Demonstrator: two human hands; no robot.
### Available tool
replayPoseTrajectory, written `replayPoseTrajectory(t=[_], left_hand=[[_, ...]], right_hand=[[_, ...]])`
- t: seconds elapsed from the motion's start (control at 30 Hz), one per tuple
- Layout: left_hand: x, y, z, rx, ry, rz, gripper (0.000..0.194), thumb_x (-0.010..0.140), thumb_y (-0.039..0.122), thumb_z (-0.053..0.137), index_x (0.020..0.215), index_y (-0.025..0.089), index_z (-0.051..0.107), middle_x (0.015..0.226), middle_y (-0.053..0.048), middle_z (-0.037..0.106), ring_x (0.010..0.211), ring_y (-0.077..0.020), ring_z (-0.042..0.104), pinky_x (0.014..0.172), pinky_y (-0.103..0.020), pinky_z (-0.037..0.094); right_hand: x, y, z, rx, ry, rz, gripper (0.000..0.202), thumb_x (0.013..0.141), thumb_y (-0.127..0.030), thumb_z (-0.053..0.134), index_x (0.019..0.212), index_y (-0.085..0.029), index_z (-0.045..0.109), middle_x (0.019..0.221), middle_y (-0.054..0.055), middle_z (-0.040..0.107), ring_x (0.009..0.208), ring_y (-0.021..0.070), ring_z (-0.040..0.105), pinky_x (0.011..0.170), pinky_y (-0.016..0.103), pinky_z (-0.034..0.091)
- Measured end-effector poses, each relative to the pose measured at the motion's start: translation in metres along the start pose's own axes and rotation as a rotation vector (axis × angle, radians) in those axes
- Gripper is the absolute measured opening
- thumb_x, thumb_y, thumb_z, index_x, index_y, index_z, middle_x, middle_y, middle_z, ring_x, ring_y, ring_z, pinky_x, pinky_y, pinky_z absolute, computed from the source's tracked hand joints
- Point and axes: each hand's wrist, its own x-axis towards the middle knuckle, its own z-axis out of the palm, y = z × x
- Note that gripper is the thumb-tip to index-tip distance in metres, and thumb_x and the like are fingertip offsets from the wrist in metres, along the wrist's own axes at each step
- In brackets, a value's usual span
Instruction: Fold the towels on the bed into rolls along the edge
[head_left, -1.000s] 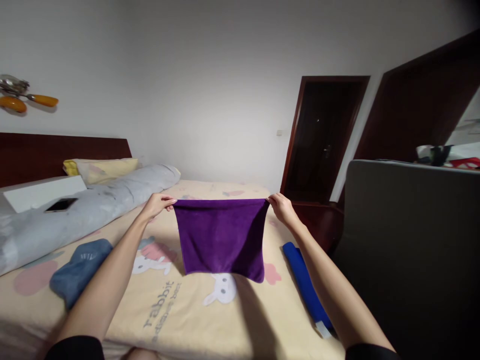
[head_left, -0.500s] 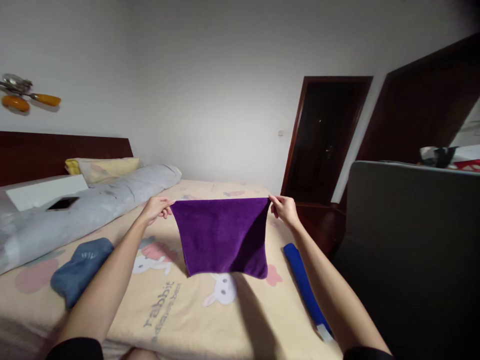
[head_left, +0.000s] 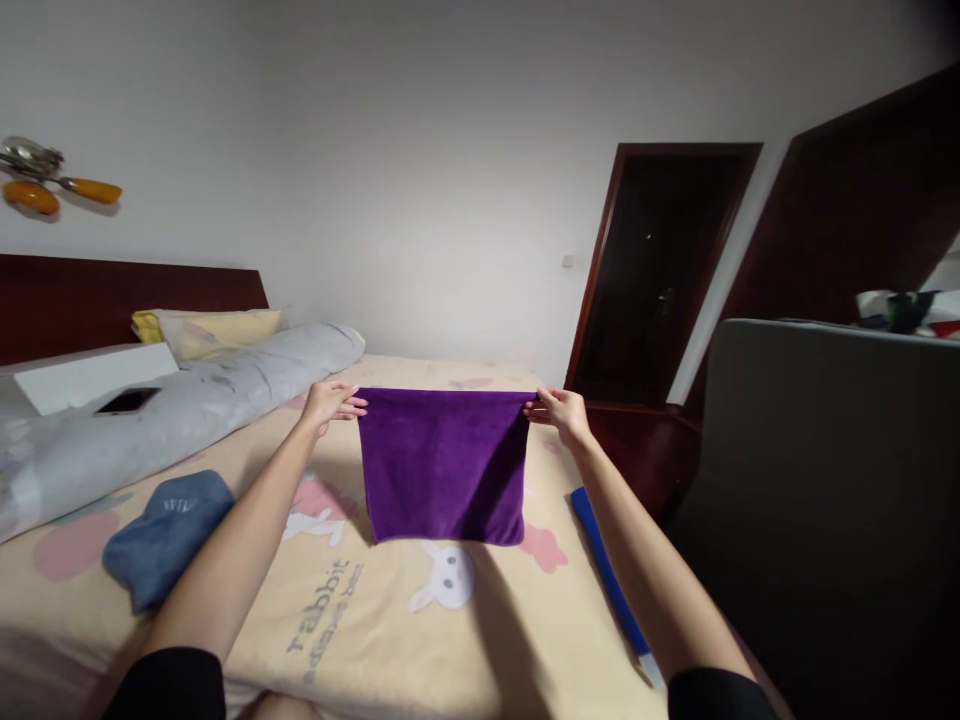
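Purple cloth [head_left: 442, 465] observed hanging over the bed [head_left: 420, 655]: velvety, near rectangular, top edge taut, one side darkly shaded. Left hand [head_left: 331, 405] and right hand [head_left: 562, 412] each pinch an upper corner.

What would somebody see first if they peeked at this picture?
Probably the bright purple rectangular cloth, hanging in the middle with its upper corners pinched by the bare left hand and bare right hand. Next might come the pale yellow bedspread with white rabbits below it, and the blue-grey soft fabric piece lying near the left forearm. The shiny orange-and-silver wall fixture stands out at the upper left.
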Motion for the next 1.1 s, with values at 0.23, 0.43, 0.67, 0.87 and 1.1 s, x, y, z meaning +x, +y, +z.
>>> replayPoseTrajectory(t=[0.23,0.43,0.67,0.87,1.1], left_hand=[[0.026,-0.014,0.021,-0.127,0.103,0.055,0.026,0.074,0.033,0.077,0.073,0.016,0.057,0.062,-0.004,0.070,0.066,-0.0184,0.072,0.067,-0.031,0.059],[0.029,-0.025,0.023,-0.233,0.202,0.174,0.031,0.077,0.045,0.067,0.082,0.015,0.062,0.079,-0.006,0.072,0.081,-0.0181,0.072,0.073,-0.030,0.058],[-0.058,-0.114,0.013,-0.108,0.232,0.011,0.037,0.055,0.049,0.073,0.061,0.014,0.065,0.053,-0.004,0.064,0.051,-0.0159,0.061,0.047,-0.024,0.044],[-0.161,-0.185,0.007,0.097,0.103,-0.177,0.032,0.050,0.048,0.066,0.049,0.016,0.064,0.042,-0.003,0.060,0.037,-0.0118,0.046,0.039,-0.023,0.030],[-0.202,-0.215,0.000,0.254,0.023,-0.235,0.022,0.048,0.043,0.059,0.046,0.021,0.059,0.044,0.000,0.058,0.049,-0.0157,0.055,0.053,-0.027,0.043]], right_hand=[[0.030,0.026,0.018,-0.006,0.080,-0.090,0.029,0.081,-0.043,0.070,0.071,-0.016,0.062,0.052,0.004,0.068,0.060,0.0202,0.072,0.067,0.034,0.061],[0.028,0.031,0.015,-0.016,0.084,-0.283,0.051,0.074,-0.066,0.063,0.087,-0.017,0.066,0.081,0.007,0.075,0.086,0.0224,0.072,0.089,0.038,0.055],[-0.065,0.086,-0.029,-0.241,-0.035,-0.202,0.053,0.066,-0.069,0.068,0.077,-0.017,0.071,0.079,0.009,0.074,0.081,0.0263,0.068,0.078,0.037,0.054],[-0.169,0.154,-0.051,-0.328,-0.094,0.037,0.046,0.071,-0.061,0.063,0.068,-0.016,0.069,0.064,0.008,0.070,0.061,0.0224,0.066,0.059,0.031,0.053],[-0.234,0.200,-0.064,-0.432,-0.062,0.182,0.028,0.064,-0.048,0.057,0.061,-0.021,0.062,0.054,0.004,0.067,0.052,0.0215,0.063,0.051,0.030,0.046]])
